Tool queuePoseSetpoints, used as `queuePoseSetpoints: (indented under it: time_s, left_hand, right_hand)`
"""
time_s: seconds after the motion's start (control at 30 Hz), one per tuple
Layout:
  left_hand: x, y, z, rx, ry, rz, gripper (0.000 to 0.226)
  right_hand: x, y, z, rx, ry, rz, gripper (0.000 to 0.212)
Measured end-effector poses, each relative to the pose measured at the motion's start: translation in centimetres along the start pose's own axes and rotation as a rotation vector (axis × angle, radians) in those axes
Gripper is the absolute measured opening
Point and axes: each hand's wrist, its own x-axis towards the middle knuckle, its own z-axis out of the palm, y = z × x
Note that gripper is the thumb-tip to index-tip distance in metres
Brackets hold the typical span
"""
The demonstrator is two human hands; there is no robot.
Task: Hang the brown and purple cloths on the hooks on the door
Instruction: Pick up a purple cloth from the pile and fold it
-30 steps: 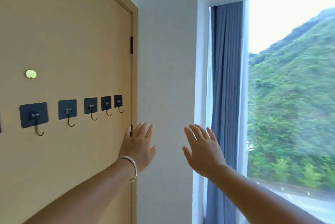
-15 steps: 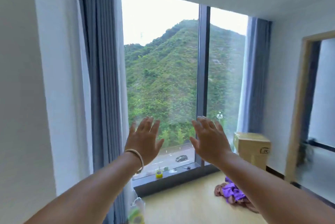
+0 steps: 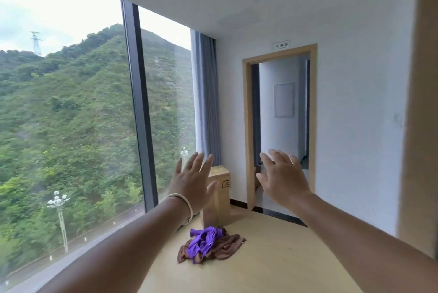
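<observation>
A purple cloth (image 3: 204,240) lies crumpled on top of a brown cloth (image 3: 227,249) on the light wooden floor, below and between my two hands. My left hand (image 3: 193,183), with a bracelet on the wrist, is raised in the air with fingers spread and holds nothing. My right hand (image 3: 283,176) is raised the same way, fingers straight, also holding nothing. Both hands are well above and apart from the cloths. The door with the hooks is out of view.
A cardboard box (image 3: 219,195) stands on the floor just behind the cloths, by the grey curtain (image 3: 206,100). A large window (image 3: 71,115) fills the left. An open doorway (image 3: 282,126) is straight ahead in the white wall. A wooden frame edge (image 3: 419,126) is at right.
The view has swung right, from the door with hooks past the window to the room corner. The cloths on the floor came into view and now lie closer. Both hands stay raised and spread.
</observation>
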Motion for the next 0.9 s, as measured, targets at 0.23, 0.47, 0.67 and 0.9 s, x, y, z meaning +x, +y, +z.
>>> queuePoseSetpoints:
  time_s: [0.23,0.47,0.67,0.9]
  left_hand:
    - [6.8,11.8,4.1,-0.149,0.042,0.216,0.063]
    - [12.4,19.1,8.6,-0.171,-0.001,0.277,0.071]
    - [17.9,22.5,13.1,-0.201,-0.005,0.354,0.073]
    - [26.8,23.0,19.4,-0.235,0.017,0.406,0.071]
  right_hand:
    - [-3.0,11.9,-0.5,-0.166,-0.061,0.206,0.056]
    - [-4.4,19.1,-0.2,-0.277,-0.110,0.357,0.058]
    - [-2.6,22.5,3.2,-0.327,-0.138,0.416,0.058]
    - [5.1,26.4,9.3,-0.357,-0.137,0.456,0.058]
